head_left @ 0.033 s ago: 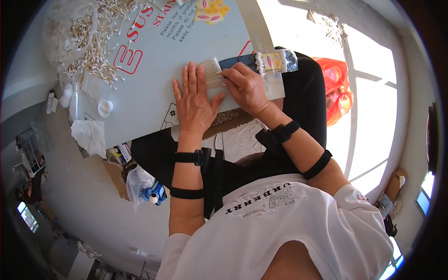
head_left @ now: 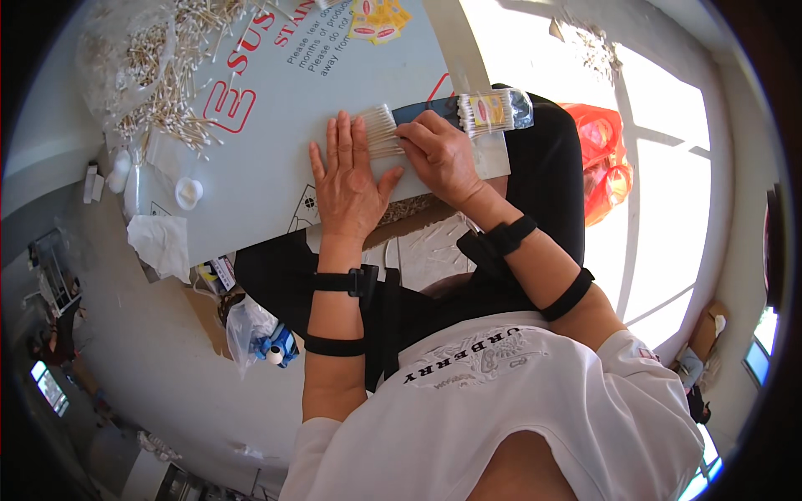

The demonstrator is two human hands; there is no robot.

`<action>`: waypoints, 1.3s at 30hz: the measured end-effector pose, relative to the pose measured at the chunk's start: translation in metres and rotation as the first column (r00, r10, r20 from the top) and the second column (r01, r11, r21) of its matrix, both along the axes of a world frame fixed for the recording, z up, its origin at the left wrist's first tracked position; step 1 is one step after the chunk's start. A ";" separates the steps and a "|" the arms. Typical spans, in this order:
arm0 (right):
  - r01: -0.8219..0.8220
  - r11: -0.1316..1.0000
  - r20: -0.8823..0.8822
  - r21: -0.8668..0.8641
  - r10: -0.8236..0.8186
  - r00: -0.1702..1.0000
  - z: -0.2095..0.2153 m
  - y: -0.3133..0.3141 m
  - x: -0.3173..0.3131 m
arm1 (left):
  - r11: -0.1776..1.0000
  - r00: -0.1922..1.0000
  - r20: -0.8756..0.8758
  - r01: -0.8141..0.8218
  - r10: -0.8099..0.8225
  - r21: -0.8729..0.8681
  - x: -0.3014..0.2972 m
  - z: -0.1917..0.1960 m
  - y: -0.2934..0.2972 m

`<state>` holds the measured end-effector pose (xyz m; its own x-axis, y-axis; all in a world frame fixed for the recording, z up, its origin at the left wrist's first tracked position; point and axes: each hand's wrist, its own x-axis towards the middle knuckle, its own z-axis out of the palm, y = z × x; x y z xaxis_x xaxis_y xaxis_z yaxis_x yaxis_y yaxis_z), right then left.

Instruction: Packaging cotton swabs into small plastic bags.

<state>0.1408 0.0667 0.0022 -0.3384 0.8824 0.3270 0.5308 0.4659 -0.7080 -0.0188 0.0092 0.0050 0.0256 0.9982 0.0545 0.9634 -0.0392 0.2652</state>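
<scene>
Lying flat on the table (head_left: pixel 276 154), the left hand (head_left: pixel 347 179) covers part of a row of cotton swabs (head_left: pixel 381 125), with its fingers straight and its thumb spread toward the right. The right hand (head_left: pixel 441 154) is just beside it, fingers curled, and its fingertips are at the right ends of this same row; whether they pinch a swab or only push, I cannot tell. Just beyond the right hand lies a dark strip (head_left: pixel 426 108), and next to it, on the outer side, is one clear packet (head_left: pixel 487 113) which is already filled with swabs and a yellow card. As I judge, this one packet is the finished part, while the row between the hands is being made even and is not yet in any packet. Much seems to be left: a big heap of loose swabs (head_left: pixel 180 108) lies well to the left of the left hand, and several yellow cards (head_left: pixel 376 20) wait far ahead of both hands, outside any packet.
</scene>
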 end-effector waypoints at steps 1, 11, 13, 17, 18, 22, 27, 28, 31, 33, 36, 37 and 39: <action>-0.004 1.000 0.004 0.011 0.003 1.000 -0.001 0.002 0.000 | 1.000 1.000 -0.002 -0.003 0.003 -0.007 0.000 0.000 0.000; -0.028 1.000 0.052 0.009 0.028 0.998 0.000 0.002 0.000 | 1.000 1.000 -0.003 -0.009 0.009 -0.001 0.000 0.000 0.001; -0.010 1.000 0.031 -0.008 0.010 0.999 0.001 0.002 -0.002 | 1.000 1.000 -0.013 -0.007 0.007 -0.010 0.000 0.001 0.001; 0.008 1.000 0.006 -0.002 -0.008 1.000 0.001 0.008 -0.005 | 1.000 1.000 -0.008 -0.005 0.005 0.001 0.000 -0.001 0.000; 0.009 1.000 0.007 0.000 -0.009 1.000 0.001 0.009 -0.005 | 1.000 1.000 -0.004 -0.003 0.003 0.001 0.000 -0.001 0.000; 0.005 1.000 0.056 0.021 -0.006 0.998 0.000 0.011 -0.007 | 1.000 1.000 -0.002 -0.003 0.003 0.005 0.000 -0.001 0.000; 0.010 0.999 0.068 0.032 -0.012 0.998 -0.001 0.011 -0.007 | 1.000 1.000 -0.010 -0.006 0.006 -0.006 0.000 -0.001 0.000; 0.011 0.999 0.074 0.031 -0.013 0.997 -0.001 0.011 -0.007 | 1.000 1.000 -0.012 -0.007 0.007 -0.009 0.000 -0.001 0.000; 0.015 0.999 0.080 0.029 -0.017 0.997 -0.001 0.011 -0.008 | 1.000 1.000 -0.010 -0.007 0.007 -0.001 0.000 -0.002 0.000; 0.017 0.999 0.080 0.029 -0.019 0.997 -0.001 0.011 -0.008 | 1.000 1.000 -0.009 -0.009 0.009 -0.002 0.000 -0.002 0.000; 0.000 1.000 0.094 -0.002 0.000 0.996 0.001 0.011 -0.008 | 1.000 1.000 -0.003 -0.010 0.010 -0.004 0.000 -0.002 0.000; 0.010 1.000 0.080 -0.009 -0.009 0.997 0.001 0.012 -0.008 | 1.000 1.000 0.002 -0.011 0.011 -0.005 0.000 -0.001 0.000; 0.019 1.000 0.066 -0.016 -0.018 0.998 0.002 0.013 -0.010 | 1.000 1.000 0.000 -0.013 0.013 -0.007 0.000 -0.001 0.000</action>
<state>0.1308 0.0802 0.0044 -0.3418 0.8939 0.2901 0.5848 0.4439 -0.6789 -0.0187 0.0093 0.0036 0.0122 0.9988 0.0479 0.9638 -0.0245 0.2655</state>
